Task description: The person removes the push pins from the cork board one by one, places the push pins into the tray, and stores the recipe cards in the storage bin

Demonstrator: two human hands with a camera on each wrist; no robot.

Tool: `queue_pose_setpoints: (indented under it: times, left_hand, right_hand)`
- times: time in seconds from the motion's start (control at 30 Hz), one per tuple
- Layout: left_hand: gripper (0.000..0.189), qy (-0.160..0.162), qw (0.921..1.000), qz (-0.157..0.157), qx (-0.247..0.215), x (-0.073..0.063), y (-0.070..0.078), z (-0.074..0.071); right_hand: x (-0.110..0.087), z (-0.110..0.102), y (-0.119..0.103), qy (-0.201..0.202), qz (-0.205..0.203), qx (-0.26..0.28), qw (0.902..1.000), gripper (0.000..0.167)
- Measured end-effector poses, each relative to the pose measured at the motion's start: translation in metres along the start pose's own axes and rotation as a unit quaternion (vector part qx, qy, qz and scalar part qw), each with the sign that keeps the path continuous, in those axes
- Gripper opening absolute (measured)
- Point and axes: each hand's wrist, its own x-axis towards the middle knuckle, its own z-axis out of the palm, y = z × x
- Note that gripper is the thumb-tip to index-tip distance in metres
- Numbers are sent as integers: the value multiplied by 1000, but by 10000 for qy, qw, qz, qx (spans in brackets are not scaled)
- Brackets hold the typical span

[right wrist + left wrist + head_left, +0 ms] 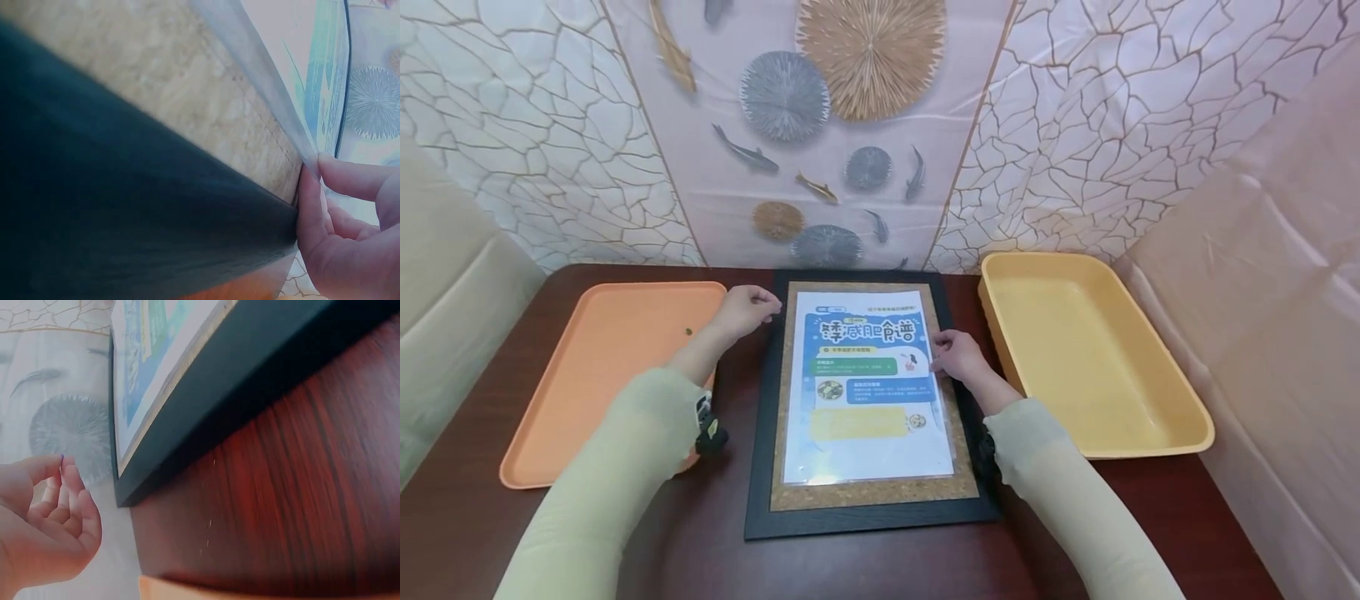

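A laminated poster (pixel 868 450) with blue, green and yellow print lies on a cork board (pixel 850 498) with a black frame (pixel 865 523). My right hand (pixel 958 357) pinches the poster's right edge between thumb and fingers; in the right wrist view the clear plastic edge (pixel 275 103) lifts slightly off the cork. Near the frame's upper left side, my left hand (pixel 748 310) is raised, its thumb and index finger pinching a tiny purple pin-like object (pixel 62 457). Most of that object is hidden by the fingertips.
An orange tray (pixel 617 367) lies left of the board, partly under my left arm, with a tiny dark bit (pixel 688 332) in it. To the right stands a deeper yellow tray (pixel 1075 350). A patterned cloth (pixel 865 217) hangs behind the dark wooden table (pixel 820 567).
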Motion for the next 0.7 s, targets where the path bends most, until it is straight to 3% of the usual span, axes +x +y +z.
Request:
queue_pose_setpoints:
  times: [0.23, 0.47, 0.7]
  left_hand:
    - [32, -209, 9996, 31, -194, -21, -5, -23]
    - [29, -166, 9995, 112, -259, -37, -15, -41]
    - [33, -84, 9997, -7, -243, -51, -25, -53]
  right_hand:
    - [1, 1, 1, 30, 11, -24, 10000, 52]
    - [1, 0, 1, -4, 56, 52, 10000, 51]
    - [0, 1, 2, 18, 42, 80, 10000, 52]
